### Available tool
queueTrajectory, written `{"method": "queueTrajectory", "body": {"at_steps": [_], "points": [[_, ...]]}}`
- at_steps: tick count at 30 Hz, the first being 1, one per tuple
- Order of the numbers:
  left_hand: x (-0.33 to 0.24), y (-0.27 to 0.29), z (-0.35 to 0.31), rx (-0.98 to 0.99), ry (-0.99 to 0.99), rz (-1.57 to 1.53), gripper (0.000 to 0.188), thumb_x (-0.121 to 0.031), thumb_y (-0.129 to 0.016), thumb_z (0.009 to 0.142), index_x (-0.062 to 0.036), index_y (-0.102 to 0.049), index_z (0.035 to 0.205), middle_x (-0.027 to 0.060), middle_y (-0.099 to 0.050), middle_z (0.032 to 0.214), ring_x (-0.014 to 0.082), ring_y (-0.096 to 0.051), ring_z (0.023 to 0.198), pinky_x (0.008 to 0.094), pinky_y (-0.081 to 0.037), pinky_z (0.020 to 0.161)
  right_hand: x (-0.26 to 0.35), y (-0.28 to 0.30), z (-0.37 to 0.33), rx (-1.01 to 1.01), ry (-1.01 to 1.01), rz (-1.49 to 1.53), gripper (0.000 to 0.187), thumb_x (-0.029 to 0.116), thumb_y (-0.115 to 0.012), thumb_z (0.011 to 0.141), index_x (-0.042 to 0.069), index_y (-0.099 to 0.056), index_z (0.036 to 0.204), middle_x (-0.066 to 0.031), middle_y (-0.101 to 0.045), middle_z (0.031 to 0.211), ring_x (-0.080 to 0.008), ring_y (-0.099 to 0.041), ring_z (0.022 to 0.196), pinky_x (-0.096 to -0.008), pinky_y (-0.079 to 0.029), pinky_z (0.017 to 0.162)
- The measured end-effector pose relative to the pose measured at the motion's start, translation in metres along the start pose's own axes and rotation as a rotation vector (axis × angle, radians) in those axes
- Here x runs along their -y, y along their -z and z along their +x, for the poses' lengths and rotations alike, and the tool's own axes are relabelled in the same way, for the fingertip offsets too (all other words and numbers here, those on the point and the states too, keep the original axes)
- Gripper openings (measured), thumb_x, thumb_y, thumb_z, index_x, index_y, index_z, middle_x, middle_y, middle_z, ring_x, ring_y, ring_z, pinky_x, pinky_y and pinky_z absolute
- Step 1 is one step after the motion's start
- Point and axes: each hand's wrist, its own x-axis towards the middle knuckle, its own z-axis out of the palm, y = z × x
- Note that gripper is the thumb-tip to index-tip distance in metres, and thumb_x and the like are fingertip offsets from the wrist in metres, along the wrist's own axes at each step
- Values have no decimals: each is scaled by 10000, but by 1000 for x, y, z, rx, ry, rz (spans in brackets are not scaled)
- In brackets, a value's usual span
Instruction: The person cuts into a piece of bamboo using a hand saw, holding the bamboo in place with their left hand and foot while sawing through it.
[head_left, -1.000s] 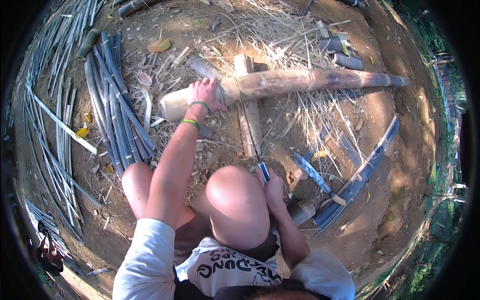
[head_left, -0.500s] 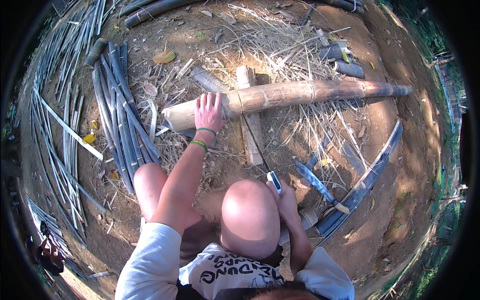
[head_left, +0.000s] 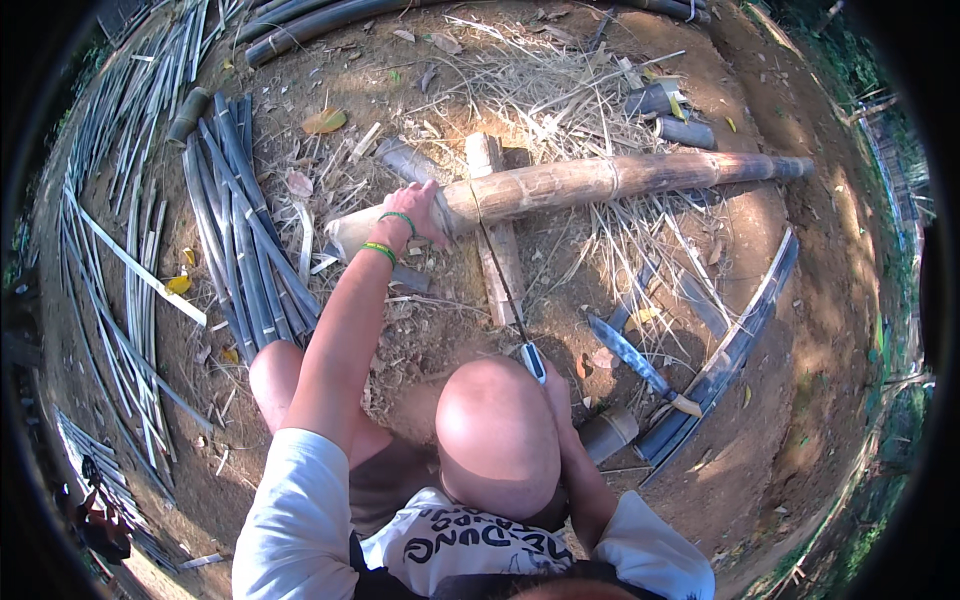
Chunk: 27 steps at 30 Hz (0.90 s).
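Observation:
A thick, pale brown bamboo pole (head_left: 560, 188) lies crosswise in front of me over a short wooden block (head_left: 500, 275). My left hand (head_left: 422, 212) grips the pole near its left cut end, fingers curled over it just left of the saw. In my right hand (head_left: 558, 395), beside my raised knee, is the white and dark handle of a hand saw (head_left: 512, 300). The thin blade runs away from me up to the pole and touches it, right of my left hand. My knee partly hides the right fingers.
A large knife with a patterned blade (head_left: 630, 356) lies at the right by split dark bamboo (head_left: 735, 360). Dark bamboo strips (head_left: 240, 220) are piled left, with thin strips (head_left: 120, 250) beyond. Shavings (head_left: 530, 80) and short bamboo pieces (head_left: 685, 133) litter the far ground.
The saw handle and right hand have shifted slightly left and nearer the knee. My left hand has turned on the pole, its wrist raised and fingers more curled. The view has shifted a little.

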Motion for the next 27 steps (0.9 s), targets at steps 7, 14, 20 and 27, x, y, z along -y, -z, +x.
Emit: {"method": "queueTrajectory", "body": {"at_steps": [7,14,20,27], "points": [[-20,1,-4,117,-16,-117,1160,-614,-915,459,-74,-558,1422,214,-717,1231,363,-696,1161,428,-555,1004,10,41,-27,6,55,-51,474,325,-727,964,1,-630,1296,-290,-728,986,-447,-727,988,-496,-546,822],[6,1,10,175,-47,-244,1169,-583,-930,426,-68,-590,1419,203,-705,1281,342,-683,1191,413,-533,1044,15,31,-26,-3,45,-130,449,319,-751,943,-2,-637,1235,-289,-732,969,-443,-731,974,-493,-554,812],[11,-1,30,341,-17,-439,1145,-561,-947,405,-50,-633,1381,172,-691,1328,304,-660,1237,400,-507,1080,-56,47,-87,-75,33,-211,336,259,-752,945,-17,-666,1116,-254,-716,857,-385,-762,849,-450,-558,748],[-2,-9,-3,153,-28,-148,1098,-665,-886,457,-66,-620,1338,180,-726,1248,338,-690,1180,407,-533,1042,-2,75,-8,-200,-85,341,219,239,-721,982,26,-679,1011,-36,-731,853,-108,-590,570,-292,-463,522]]}}
